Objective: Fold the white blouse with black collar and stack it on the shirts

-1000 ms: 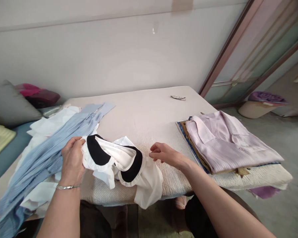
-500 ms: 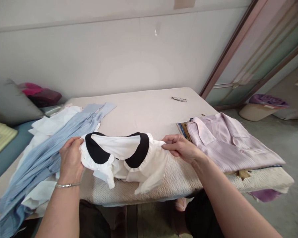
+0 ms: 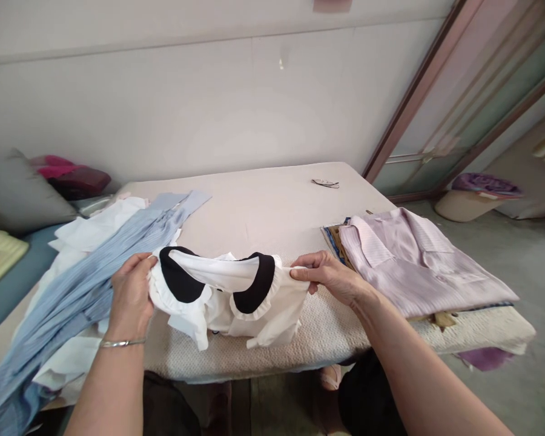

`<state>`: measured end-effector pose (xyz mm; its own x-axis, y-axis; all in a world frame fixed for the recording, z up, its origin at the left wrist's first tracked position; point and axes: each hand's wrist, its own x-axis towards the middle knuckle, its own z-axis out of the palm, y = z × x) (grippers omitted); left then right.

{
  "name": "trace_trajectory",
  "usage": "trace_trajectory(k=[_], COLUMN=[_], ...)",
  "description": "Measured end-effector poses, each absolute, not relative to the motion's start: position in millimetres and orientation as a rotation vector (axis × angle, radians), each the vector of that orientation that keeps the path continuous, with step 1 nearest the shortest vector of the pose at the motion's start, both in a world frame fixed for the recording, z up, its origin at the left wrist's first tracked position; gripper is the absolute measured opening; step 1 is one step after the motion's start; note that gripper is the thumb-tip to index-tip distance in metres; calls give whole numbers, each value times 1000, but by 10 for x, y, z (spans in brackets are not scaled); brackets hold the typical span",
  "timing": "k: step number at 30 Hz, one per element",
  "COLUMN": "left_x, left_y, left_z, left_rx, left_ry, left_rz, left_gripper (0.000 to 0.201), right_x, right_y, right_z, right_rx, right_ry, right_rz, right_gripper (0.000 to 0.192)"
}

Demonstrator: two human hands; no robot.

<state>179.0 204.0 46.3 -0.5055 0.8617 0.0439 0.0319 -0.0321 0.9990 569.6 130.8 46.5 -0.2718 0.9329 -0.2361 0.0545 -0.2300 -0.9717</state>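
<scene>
A white blouse (image 3: 236, 303) with a black collar and frilled edge lies at the near edge of a beige padded table (image 3: 263, 206). My left hand (image 3: 129, 297) grips its left shoulder; a thin bangle circles that wrist. My right hand (image 3: 329, 275) pinches its right shoulder, so the blouse is stretched between both hands. The lower part of the blouse hangs crumpled toward the table's front edge.
A light blue striped shirt (image 3: 82, 284) and white garments (image 3: 95, 224) lie heaped on the left. A stack of folded clothes topped by a lilac shirt (image 3: 413, 260) sits on the right. A small object (image 3: 326, 182) rests at the far edge. Cushions (image 3: 22, 194) lie far left.
My right hand moved from the bare table to the blouse's right shoulder and took hold of it. The blouse got pulled out wider between both hands and its collar spread.
</scene>
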Motion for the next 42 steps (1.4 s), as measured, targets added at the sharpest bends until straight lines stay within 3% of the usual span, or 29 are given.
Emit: trace_trajectory(k=[6,12,21,25,29,34,42], left_x=[1801,1743,1543,1389,1271,1198,1148], left_y=[2054,2046,1363,1057,859,602,171], left_z=[449,339,237,775,1704,2737,3619], left_rx=[851,984,1509,1809,2034,2027,2032], left_ry=[1525,1469,1566,1617,1651,1623,1644], left_rz=[1579,1489,1267,1141,1129,1220,1368], left_gripper=[38,39,32,26,25,21,20], right_x=[5633,5641,5660,5665,5607,5454,5388], right_y=[1305,1266,726,540,436,264,-105], right_z=[427,485,790,1314,2108,3025,3884], right_rx=[-1192,-1161,-1482,-1609,-1705,-1512,-1418], right_ry=[-1249,-1309,-1588,-1705,-1767,-1741,-1811], right_rz=[1693,1742,1206,929,725,596,139], right_gripper=[45,37,29,22,16,13,12])
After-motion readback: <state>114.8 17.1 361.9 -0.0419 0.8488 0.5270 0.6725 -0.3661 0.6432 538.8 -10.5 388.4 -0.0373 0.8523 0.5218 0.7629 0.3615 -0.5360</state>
